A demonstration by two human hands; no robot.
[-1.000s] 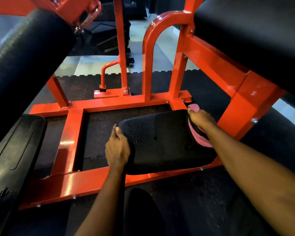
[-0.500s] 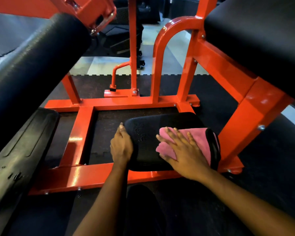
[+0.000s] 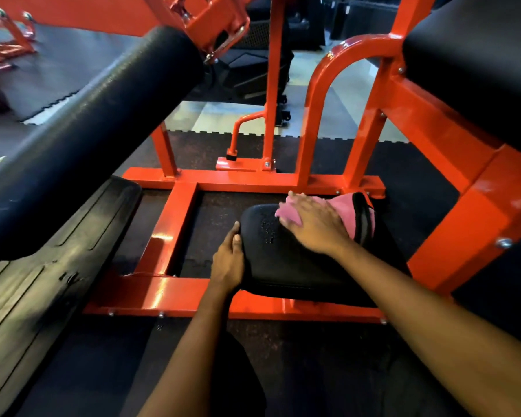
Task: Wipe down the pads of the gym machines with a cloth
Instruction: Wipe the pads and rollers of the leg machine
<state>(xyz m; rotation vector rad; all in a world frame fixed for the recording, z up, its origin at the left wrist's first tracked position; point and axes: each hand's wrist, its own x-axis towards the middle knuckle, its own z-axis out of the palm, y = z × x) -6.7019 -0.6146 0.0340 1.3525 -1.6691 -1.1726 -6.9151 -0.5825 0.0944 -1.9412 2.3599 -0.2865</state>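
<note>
Speckled rubber floor matting carries an orange machine frame, and a low black pad sits just inside that frame's near rail. My right hand lies on the pad's far right part, its fingers spread flat, pressing a pink cloth down rather than clutching it; motion blur hides finer detail. The cloth covers the pad's far right corner, and its dark-banded edge droops over the pad's right side. My left hand rests against the pad's left edge as a brace, fingers straight along the side and grasping nothing. The pad's long axis runs from its far end toward me. Bare pad lies on the near side of the cloth and to its left, where a patch of pale specks shows; wet or worn, I cannot tell. I judge the step in hand to be a wipe of the top face, with the near half left to do. The next stroke should therefore travel along the long axis toward the pad's near end, led by the right hand, which is already on the cloth. A large black roller hangs up and left of the pad.
</note>
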